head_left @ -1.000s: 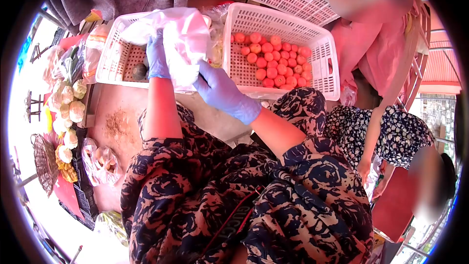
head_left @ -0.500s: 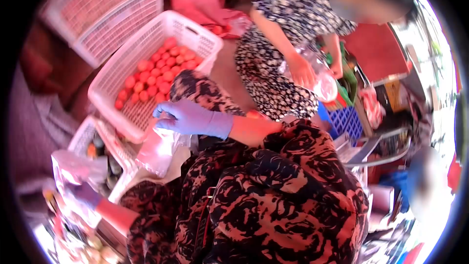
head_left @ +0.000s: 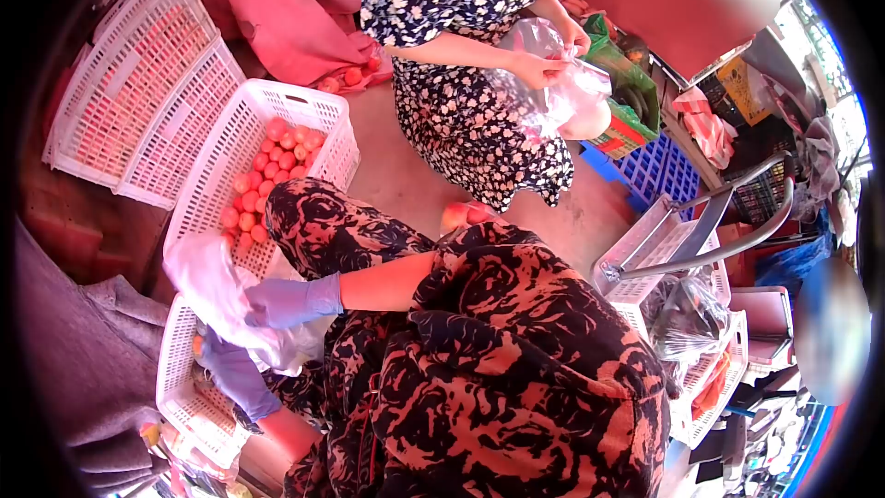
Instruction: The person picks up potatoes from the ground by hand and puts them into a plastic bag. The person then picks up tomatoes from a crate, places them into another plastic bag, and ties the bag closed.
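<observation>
A whitish plastic bag (head_left: 207, 286) hangs in front of me, over the near end of a white crate (head_left: 198, 180) of round red tomatoes (head_left: 272, 166). My right hand (head_left: 295, 302), in a bluish-purple glove, is closed on the side of the bag nearer me. Lower down, my left hand (head_left: 238, 376), gloved alike, grips the bag's lower edge, its fingertips partly covered by the film. Beneath that hand is a smaller white crate (head_left: 171, 383), its contents mostly hidden.
Another person in a floral dress (head_left: 442, 111) handles a clear plastic bag (head_left: 553, 97) across from me. A white slatted crate (head_left: 138, 83) leans at upper left. A blue crate (head_left: 659, 171) and a metal-handled cart (head_left: 645, 254) stand at right.
My two hands have come together at the bag, my right moving down and left onto it, my left bringing it up. The view has shifted, and the other person's hands hold their bag higher.
</observation>
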The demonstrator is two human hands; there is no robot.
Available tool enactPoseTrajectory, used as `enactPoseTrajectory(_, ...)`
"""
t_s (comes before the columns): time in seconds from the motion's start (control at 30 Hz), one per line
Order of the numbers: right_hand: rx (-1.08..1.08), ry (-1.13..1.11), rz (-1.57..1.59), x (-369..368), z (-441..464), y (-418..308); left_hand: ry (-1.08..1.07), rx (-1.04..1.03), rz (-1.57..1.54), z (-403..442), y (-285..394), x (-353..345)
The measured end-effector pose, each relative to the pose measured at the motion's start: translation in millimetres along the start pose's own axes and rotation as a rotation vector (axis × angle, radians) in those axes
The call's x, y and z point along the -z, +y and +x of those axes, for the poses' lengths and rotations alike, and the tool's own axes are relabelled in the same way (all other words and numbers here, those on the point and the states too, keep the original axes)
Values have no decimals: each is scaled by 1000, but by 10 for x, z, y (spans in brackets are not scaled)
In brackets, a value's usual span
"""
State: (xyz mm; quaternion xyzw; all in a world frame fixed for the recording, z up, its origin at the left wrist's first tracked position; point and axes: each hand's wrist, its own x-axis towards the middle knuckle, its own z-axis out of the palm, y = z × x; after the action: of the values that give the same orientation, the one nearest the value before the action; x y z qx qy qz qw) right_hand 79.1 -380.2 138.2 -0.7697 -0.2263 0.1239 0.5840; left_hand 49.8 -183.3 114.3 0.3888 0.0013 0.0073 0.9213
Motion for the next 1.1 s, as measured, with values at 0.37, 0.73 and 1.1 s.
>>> enactPoseTrajectory(0.37, 85, 65, -321, 214, 23, -140, 291, 92, 112, 66, -276, -125)
enactPoseTrajectory(0.73, 188, 426, 33, 27, 77, -46, 450, 78, 69, 29, -49, 498)
enactPoseTrajectory(1.1, -253, 242, 1179, -382, 10, -139, -143, -69, -518, -185, -5, 359)
